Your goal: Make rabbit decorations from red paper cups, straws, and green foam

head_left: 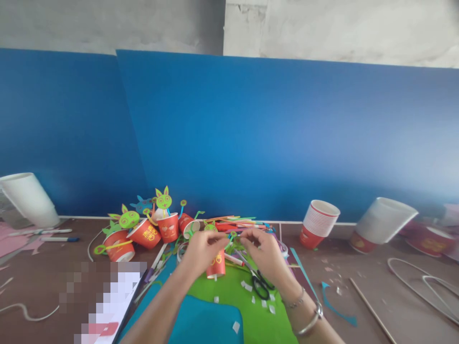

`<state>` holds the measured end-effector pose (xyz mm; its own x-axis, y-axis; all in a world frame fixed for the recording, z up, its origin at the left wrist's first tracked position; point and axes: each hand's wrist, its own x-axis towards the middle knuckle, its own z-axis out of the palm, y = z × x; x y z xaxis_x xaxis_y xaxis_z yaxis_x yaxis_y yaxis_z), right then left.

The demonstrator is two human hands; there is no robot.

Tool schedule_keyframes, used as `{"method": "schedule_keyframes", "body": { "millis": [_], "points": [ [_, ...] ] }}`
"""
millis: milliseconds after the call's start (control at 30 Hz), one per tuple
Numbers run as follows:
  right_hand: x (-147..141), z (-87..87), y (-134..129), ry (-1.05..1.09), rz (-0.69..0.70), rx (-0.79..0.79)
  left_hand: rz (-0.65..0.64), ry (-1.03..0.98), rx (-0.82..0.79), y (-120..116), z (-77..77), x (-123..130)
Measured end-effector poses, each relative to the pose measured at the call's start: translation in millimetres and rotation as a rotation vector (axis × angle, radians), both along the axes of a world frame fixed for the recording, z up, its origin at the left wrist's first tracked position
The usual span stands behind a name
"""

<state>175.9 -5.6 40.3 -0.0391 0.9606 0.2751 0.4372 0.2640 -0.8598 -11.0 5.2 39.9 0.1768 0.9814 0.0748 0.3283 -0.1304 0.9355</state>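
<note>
Above a red paper cup [216, 266] at the centre, both hands are raised close together. My left hand [208, 248] has thumb and fingers pinched beside the cup's top; what is between them is too small to make out. My right hand [258, 246] is pinched too, on the other side of a small green and blue piece [232, 237], and its fingertips hide whatever they hold. Behind the left hand a green paper face [209, 226] shows in part. Black-handled scissors [261, 284] lie below the right hand on green paper [251, 313].
Decorated red cups [168, 228] with green paper faces crowd the left back. Stacked cups [320, 223] stand at the right. Blue paper [206, 321], paper scraps, coloured straws [236, 220], a phone-like screen [118, 301] and a thin stick [371, 309] lie about. A blue panel [251, 143] stands behind.
</note>
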Motion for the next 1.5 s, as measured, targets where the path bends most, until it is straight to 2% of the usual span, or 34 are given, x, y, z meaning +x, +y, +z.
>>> {"method": "schedule_keyframes", "body": {
  "millis": [67,133,200,333,467,567,767,1033,1233,1500],
  "points": [
    [4,-0.6,3,0.059,-0.104,0.027,0.196,0.110,0.099,8,1.6,-20],
    [8,-2.9,8,0.131,-0.152,0.025,0.394,0.260,0.120,17,0.1,-41],
    [10,-6.7,13,0.195,-0.159,0.001,0.434,0.268,0.071,26,-5.3,-58],
    [8,-15.6,19,0.291,-0.127,-0.054,0.342,0.158,-0.109,41,-23.6,-70],
    [2,-22.3,19,0.343,-0.046,-0.109,0.285,-0.038,-0.228,47,-38.6,-64],
    [-2,-25.8,19,0.323,0.003,-0.145,0.245,-0.180,-0.276,46,-43.1,-56],
    [-17,-31.5,22,0.380,0.050,-0.176,0.115,-0.371,-0.350,40,-41.6,-34],
    [-45,-31.7,36,0.461,0.114,-0.187,-0.023,-0.379,-0.319,30,-35.8,-18],
    [-56,-37.0,43,0.475,0.106,-0.193,-0.025,-0.375,-0.316,29,-33.7,-15],
    [-56,-43.2,46,0.477,0.115,-0.204,0.014,-0.368,-0.338,28,-29.5,-14]
  ]
}}
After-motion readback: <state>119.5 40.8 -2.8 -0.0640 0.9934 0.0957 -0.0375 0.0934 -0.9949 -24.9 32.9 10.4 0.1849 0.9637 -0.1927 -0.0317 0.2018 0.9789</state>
